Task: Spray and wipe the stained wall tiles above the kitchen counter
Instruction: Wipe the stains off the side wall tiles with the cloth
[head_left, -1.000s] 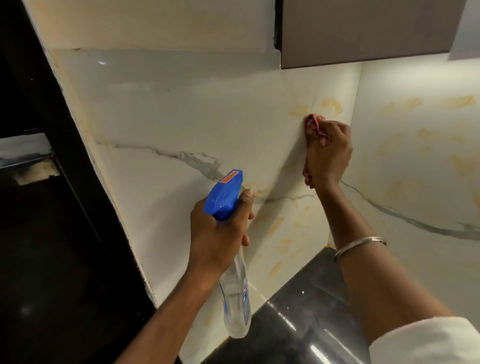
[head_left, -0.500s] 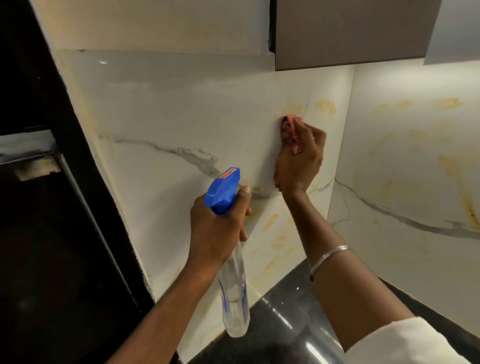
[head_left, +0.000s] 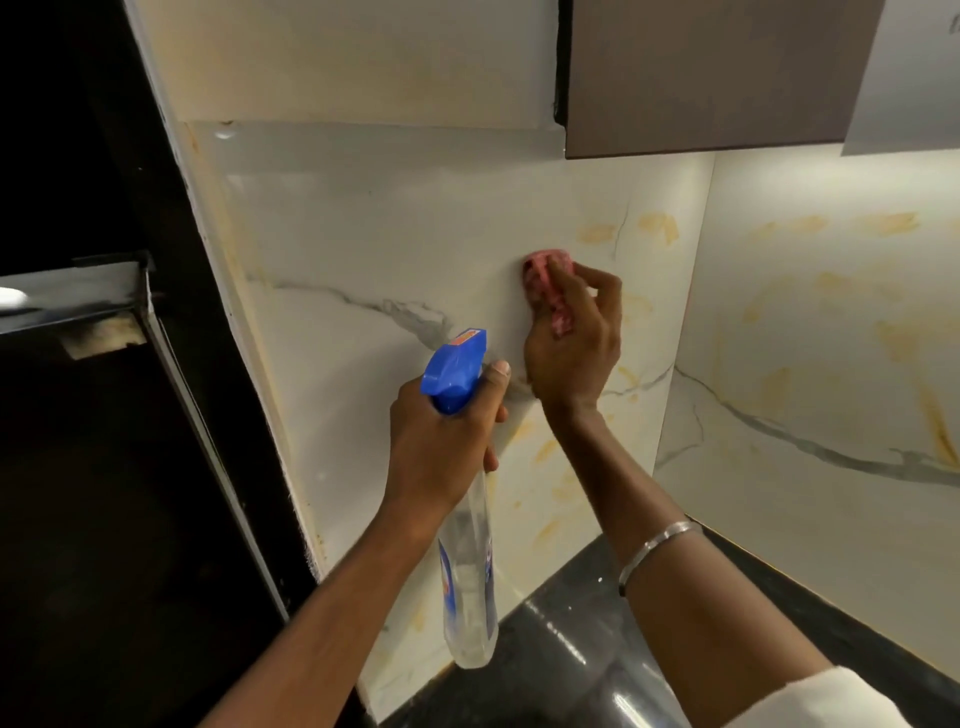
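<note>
At the left, the left grip (head_left: 441, 447) is still wrapping closed around the neck of the spray bottle (head_left: 467, 566). It is holding the bottle upright just off the wall tiles (head_left: 374, 249), with the blue nozzle facing them and a finger lying by the trigger; no spray is showing. That side is hardly changing.

The movement is happening to its right. The right grip (head_left: 571, 348) is clutching the pink cloth (head_left: 545, 270) and pressing it flat against the tile. Over the last second it has been sliding leftward, away from the corner. A moment ago the cloth was sitting between the two yellow stains (head_left: 657, 228) near the top of the tile; now it is lying to their left and slightly below.

Both marks are still showing, so that pass is probably loosening them rather than clearing them. More yellow smears (head_left: 545, 449) are waiting lower down, above the dark worktop (head_left: 571, 654). Further right, the adjoining tile (head_left: 831, 374) is also carrying many streaks, so most of the job seems to be remaining.
</note>
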